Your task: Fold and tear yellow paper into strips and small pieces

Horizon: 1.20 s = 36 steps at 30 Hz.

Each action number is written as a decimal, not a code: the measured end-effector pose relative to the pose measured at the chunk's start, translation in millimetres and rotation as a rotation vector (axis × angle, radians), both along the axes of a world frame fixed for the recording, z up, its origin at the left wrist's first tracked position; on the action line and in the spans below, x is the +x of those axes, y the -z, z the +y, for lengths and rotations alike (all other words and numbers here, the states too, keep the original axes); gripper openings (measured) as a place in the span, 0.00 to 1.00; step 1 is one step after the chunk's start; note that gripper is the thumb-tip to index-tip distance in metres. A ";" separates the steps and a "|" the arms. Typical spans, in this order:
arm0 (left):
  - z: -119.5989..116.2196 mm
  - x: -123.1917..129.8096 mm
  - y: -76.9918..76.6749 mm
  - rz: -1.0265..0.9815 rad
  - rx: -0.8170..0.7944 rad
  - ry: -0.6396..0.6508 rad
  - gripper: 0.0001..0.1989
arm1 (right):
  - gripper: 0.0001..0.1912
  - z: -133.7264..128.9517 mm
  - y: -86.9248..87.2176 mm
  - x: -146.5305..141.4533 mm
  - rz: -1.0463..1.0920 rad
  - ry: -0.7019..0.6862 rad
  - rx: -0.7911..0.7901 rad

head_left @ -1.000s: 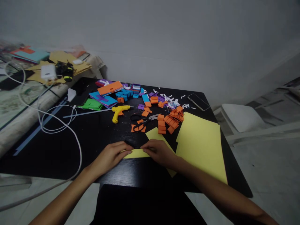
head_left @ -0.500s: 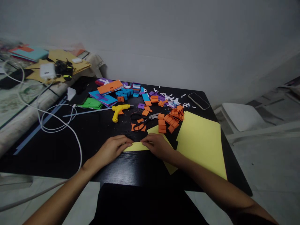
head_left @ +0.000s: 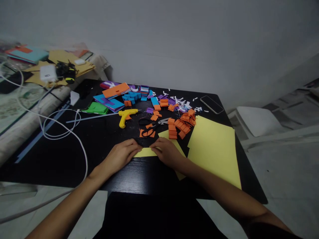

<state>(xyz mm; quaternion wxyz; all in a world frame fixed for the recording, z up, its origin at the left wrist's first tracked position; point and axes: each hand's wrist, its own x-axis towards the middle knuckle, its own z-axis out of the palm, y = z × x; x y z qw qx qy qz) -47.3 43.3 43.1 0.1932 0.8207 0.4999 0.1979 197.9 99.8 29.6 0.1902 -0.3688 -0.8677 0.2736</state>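
Note:
A narrow yellow paper strip [head_left: 146,152] lies on the black table near its front edge, its long side running left to right. My left hand [head_left: 123,153] closes its fingers on the strip's left end. At the right end, my right hand [head_left: 166,152] pinches the same strip, fingertips along the upper edge. Both hands rest low on the tabletop. Partly under my right hand and forearm is another yellow sheet [head_left: 179,146]. Black-handled scissors [head_left: 149,127] lie just beyond the hands, among orange paper pieces [head_left: 172,128].
A yellow glue gun [head_left: 124,118] lies left of the scissors. Large yellow sheets [head_left: 213,146] cover the right side, with a phone [head_left: 211,104] behind them. White scraps [head_left: 183,104] and folded coloured papers [head_left: 116,91] fill the back. A white cable [head_left: 82,149] loops across the left.
Both hands still hold the strip, with slightly less of it showing between them. The whole view has shifted a little; nothing else on the table has visibly moved.

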 end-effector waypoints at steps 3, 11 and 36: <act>-0.1 0.2 -0.2 0.022 0.021 0.000 0.14 | 0.05 -0.5 1.7 0.3 -0.001 0.014 0.022; -4.1 6.0 -1.8 0.152 0.120 -0.032 0.12 | 0.05 -4.4 -2.5 -0.8 -0.105 0.009 0.166; -18.9 30.1 -0.1 0.256 0.069 -0.195 0.12 | 0.09 -9.3 -9.5 -5.8 -0.324 -0.035 0.236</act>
